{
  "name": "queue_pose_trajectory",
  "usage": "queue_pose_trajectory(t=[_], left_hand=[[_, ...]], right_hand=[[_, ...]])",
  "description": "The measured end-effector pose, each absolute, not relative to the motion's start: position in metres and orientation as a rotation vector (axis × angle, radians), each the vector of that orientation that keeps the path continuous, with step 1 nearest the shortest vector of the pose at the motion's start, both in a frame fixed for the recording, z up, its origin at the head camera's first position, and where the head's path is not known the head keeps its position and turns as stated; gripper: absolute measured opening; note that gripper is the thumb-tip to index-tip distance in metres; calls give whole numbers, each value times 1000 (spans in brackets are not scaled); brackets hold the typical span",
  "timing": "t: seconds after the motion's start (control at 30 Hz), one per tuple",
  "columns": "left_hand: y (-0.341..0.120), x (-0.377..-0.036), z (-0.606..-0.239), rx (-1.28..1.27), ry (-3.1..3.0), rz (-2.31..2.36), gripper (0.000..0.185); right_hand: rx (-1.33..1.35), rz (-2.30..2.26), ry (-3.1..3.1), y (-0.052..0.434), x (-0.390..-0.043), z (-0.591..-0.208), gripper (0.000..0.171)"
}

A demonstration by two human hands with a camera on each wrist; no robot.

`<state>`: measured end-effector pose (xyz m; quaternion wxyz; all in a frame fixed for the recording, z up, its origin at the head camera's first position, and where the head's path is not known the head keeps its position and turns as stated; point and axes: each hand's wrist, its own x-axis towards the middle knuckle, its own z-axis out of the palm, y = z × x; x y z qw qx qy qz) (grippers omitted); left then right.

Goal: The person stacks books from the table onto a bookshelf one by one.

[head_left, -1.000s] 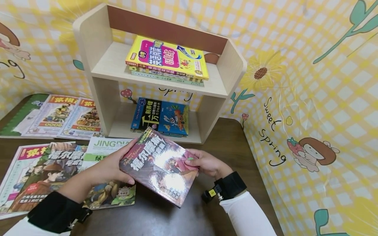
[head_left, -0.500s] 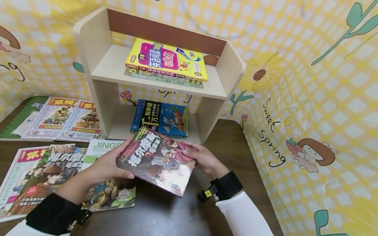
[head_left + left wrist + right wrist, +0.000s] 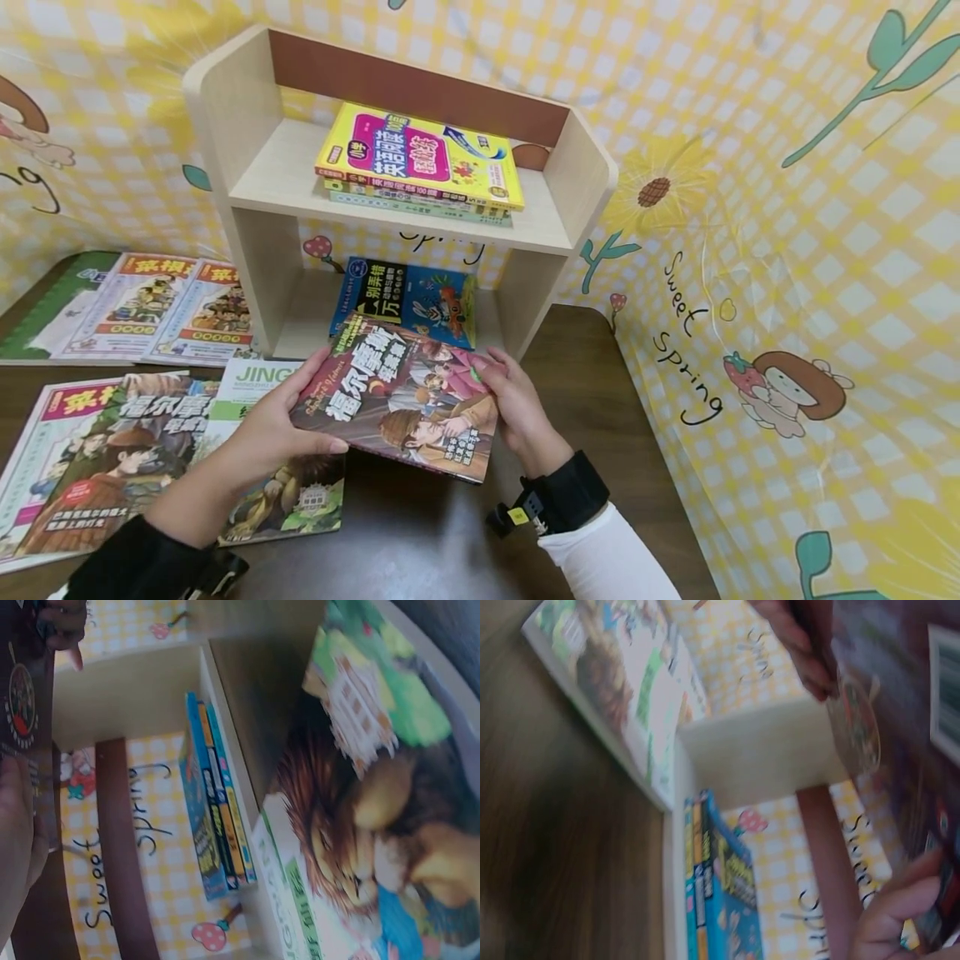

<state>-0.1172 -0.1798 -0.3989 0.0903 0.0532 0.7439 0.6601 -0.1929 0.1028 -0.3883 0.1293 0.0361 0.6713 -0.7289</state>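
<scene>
Yellow checked sheeting with flower and "Sweet Spring" prints backs your dark brown worktop [image 3: 600, 392] on the far and right sides. You hold a Sherlock Holmes comic book [image 3: 405, 400] above the worktop's middle, just in front of the wooden shelf unit [image 3: 247, 192] that stands at the far edge. Your left hand [image 3: 273, 425] has its grip closed on the book's left edge, thumb on the cover and fingers beneath. Your right hand [image 3: 517, 408] grasps the right edge likewise. The book lies nearly flat, cover up. On the unit's lower shelf rests a stack topped by a blue book [image 3: 408, 300]; the upper shelf carries a stack topped by a yellow book [image 3: 420, 158]. Magazines [image 3: 135, 300] lie spread along the worktop's left side, and a lion-cover book [image 3: 292, 496] lies under your left wrist.
</scene>
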Motion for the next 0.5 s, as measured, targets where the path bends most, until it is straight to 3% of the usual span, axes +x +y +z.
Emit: queue_pose_trajectory(t=[0.2, 0.5], left_hand=[[-169, -110, -394, 145, 2103, 2124, 117], [-162, -107, -385, 70, 2112, 2214, 116]], right_hand=[[107, -2217, 1936, 101, -175, -375, 61], [-137, -2138, 1970, 104, -146, -361, 64]])
